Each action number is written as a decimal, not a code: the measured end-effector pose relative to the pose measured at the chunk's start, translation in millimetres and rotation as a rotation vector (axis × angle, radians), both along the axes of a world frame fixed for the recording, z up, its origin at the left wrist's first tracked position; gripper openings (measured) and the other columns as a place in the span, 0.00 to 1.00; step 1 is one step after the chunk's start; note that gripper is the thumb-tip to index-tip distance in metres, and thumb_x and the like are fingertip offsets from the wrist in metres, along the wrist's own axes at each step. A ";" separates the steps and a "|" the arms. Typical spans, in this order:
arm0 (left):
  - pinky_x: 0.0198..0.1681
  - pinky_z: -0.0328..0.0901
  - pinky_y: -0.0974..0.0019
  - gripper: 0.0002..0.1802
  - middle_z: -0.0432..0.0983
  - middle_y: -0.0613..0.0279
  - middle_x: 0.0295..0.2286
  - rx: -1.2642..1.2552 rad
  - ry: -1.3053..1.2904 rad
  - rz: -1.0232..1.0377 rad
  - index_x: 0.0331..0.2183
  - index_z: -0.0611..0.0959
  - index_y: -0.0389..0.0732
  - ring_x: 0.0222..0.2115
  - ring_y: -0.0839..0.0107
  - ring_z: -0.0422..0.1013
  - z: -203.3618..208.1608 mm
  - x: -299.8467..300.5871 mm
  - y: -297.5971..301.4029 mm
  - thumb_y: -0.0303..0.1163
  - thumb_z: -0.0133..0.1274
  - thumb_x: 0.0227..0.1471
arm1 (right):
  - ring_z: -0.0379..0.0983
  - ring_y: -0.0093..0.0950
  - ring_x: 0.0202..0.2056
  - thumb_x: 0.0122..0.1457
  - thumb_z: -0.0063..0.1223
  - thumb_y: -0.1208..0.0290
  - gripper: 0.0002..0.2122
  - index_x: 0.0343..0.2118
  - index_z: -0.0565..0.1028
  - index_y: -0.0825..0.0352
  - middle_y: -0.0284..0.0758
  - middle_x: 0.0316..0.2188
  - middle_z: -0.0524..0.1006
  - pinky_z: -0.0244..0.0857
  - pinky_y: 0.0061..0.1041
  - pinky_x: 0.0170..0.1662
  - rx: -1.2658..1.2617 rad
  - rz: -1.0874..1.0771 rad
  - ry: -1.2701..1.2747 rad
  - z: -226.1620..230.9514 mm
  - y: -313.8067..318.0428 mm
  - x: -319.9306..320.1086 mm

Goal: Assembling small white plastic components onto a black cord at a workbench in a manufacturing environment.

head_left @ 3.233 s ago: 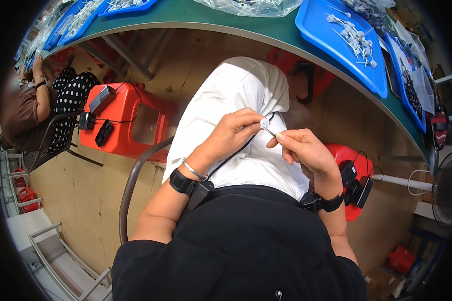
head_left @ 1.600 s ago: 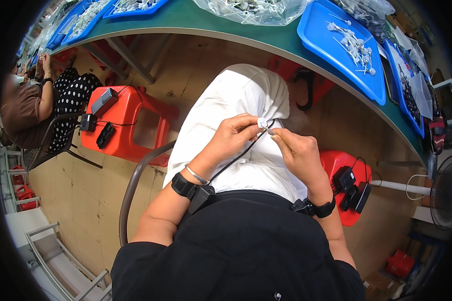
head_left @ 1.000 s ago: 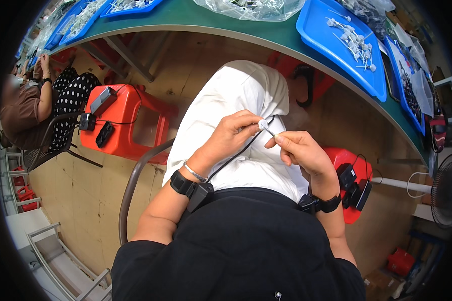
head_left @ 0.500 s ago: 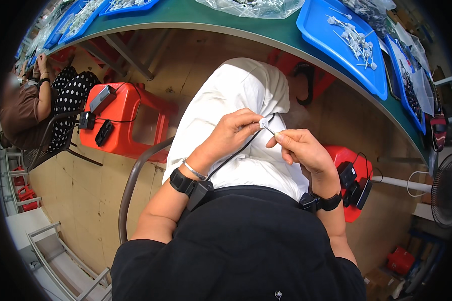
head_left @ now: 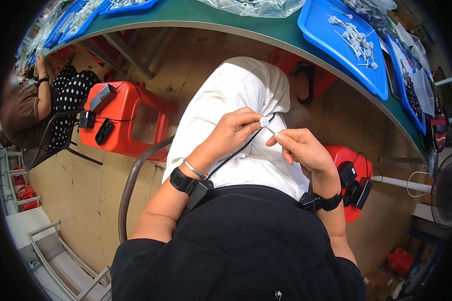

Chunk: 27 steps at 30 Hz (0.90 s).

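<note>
Above my white-trousered lap, my left hand (head_left: 231, 130) pinches a small white piece (head_left: 264, 122) between thumb and fingertips. My right hand (head_left: 305, 149) is closed on a thin rod (head_left: 270, 130) that runs up to this piece. Whether the rod is fixed to the piece or only touches it is too small to tell. The right fingers are curled, with the thumb and forefinger meeting on the rod's lower end. Both wrists wear black straps with small box-shaped devices.
A green table (head_left: 206, 29) curves across the front. On its right stands a blue tray (head_left: 319, 30) of white pieces on thin sticks. Red stools (head_left: 150, 113) stand at either side, bearing black devices. A seated person (head_left: 30, 110) is at far left; a fan (head_left: 443, 190) stands right.
Both hands stay almost where they were, still holding the white piece and the rod. The view has shifted very slightly.
</note>
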State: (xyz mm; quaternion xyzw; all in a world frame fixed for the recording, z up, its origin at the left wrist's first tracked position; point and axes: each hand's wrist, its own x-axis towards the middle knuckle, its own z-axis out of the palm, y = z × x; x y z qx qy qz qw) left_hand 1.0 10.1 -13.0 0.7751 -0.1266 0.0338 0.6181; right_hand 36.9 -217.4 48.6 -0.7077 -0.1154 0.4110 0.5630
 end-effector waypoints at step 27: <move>0.34 0.68 0.72 0.09 0.77 0.63 0.29 -0.019 0.093 -0.010 0.41 0.86 0.34 0.28 0.77 0.72 -6.3 1.2 0.6 0.27 0.56 0.61 | 0.60 0.12 0.18 0.70 0.51 0.66 0.14 0.41 0.83 0.71 0.23 0.15 0.68 0.55 0.17 0.24 -0.045 -0.012 -0.140 -2.8 2.3 -0.9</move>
